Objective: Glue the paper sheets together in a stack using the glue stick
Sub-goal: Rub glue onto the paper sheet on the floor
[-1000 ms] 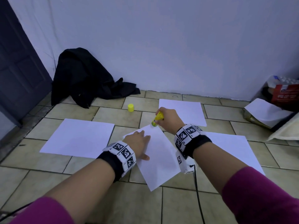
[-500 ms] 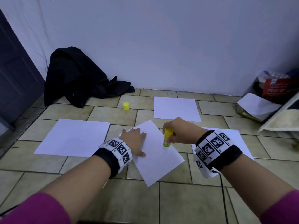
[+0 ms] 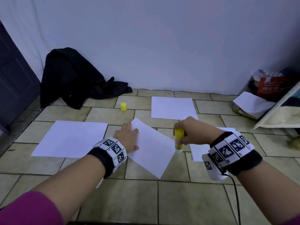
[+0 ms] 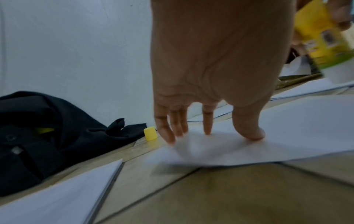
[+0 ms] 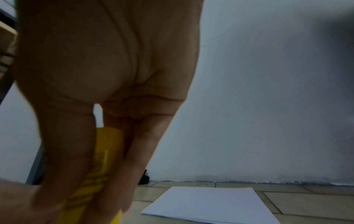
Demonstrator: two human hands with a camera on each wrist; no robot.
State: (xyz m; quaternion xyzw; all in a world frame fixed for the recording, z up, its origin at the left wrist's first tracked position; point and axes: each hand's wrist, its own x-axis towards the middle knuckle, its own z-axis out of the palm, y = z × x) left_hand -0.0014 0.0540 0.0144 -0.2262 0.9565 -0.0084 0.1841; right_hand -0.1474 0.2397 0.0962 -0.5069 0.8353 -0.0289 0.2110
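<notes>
A white paper sheet [image 3: 151, 148] lies at an angle on the tiled floor in front of me. My left hand [image 3: 128, 137] presses flat on its left edge with straight fingers [image 4: 206, 125]. My right hand [image 3: 191, 132] grips the yellow glue stick [image 3: 178, 138] upright, its white tip down at the sheet's right corner. The same glue stick [image 5: 99, 171] shows between thumb and fingers in the right wrist view, and blurred at the edge [image 4: 321, 37] of the left wrist view. Its yellow cap [image 3: 123, 106] stands apart on the floor behind the sheet.
More white sheets lie around: one at the left [image 3: 71, 138], one at the back [image 3: 172, 108], a stack [image 3: 199, 151] under my right wrist. A black garment [image 3: 73, 80] is heaped against the wall at left. Bags and boxes [image 3: 272, 88] sit at the right.
My right hand has drawn the glue stick from the sheet's far corner down along its right edge to the right corner. The left hand stays pressed on the sheet.
</notes>
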